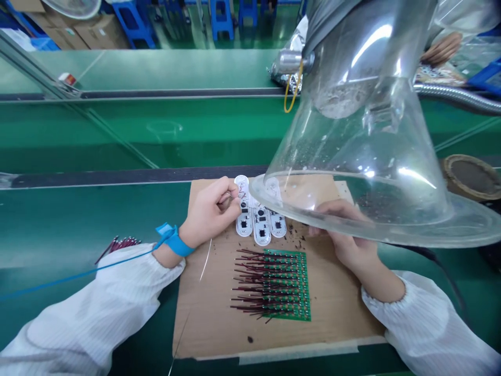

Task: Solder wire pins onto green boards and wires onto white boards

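Note:
My left hand (211,211) is closed in a pinch on a thin wire, held against the top of a white oval circuit board (243,209). A blue wrist strap (174,240) circles that wrist. Three white oval boards lie side by side on a brown board (336,308). My right hand (344,235) sits to their right, its fingers largely hidden behind the rim of a clear plastic fume hood (364,141). Below the white boards lies a green circuit panel (289,284) with several dark red wires sticking out to its left.
A bundle of dark red wires (119,244) lies on the green mat at left. A flexible metal hose (457,96) runs at right, above a round brown holder (472,177). Another person's hand (442,49) shows top right. Blue stools and cardboard boxes stand behind the bench.

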{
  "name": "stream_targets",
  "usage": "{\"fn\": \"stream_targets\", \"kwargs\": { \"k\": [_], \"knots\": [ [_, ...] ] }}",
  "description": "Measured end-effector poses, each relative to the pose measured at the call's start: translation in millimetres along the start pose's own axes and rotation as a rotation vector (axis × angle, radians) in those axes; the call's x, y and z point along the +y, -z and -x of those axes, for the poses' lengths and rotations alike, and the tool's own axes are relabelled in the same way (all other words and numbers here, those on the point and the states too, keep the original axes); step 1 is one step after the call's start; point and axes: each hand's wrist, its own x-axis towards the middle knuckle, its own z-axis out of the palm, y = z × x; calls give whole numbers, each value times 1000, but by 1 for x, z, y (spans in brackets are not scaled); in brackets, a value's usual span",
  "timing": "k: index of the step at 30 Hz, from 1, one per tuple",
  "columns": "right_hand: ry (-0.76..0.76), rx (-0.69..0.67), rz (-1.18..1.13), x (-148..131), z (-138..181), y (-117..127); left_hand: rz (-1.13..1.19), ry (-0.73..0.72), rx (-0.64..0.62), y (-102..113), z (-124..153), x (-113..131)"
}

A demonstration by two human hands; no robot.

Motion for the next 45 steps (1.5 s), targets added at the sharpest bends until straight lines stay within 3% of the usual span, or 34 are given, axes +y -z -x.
{"fn": "stream_targets", "kwargs": {
  "k": [12, 23, 32, 35, 39, 45],
  "knots": [
    [-2, -90, 90, -6, -2, -10, -13, 29, -7, -2, -1, -1],
    [97, -153, 114, 1, -1, -8, 17, -17, -26, -3, -2, -2],
    [87, -141, 89, 8, 2, -6, 32, -49, 82, 18, -9, -14],
    [53, -85, 5, 9, 2, -4, 82, -13, 133, 23, -10, -22],
    [2, 19, -142, 3, -2, -7, 51, -52, 101, 22, -10, -26],
    [19, 45, 26, -13, -10, -32, 86, -71, 75, 19, -10, -25]
  ]
}}
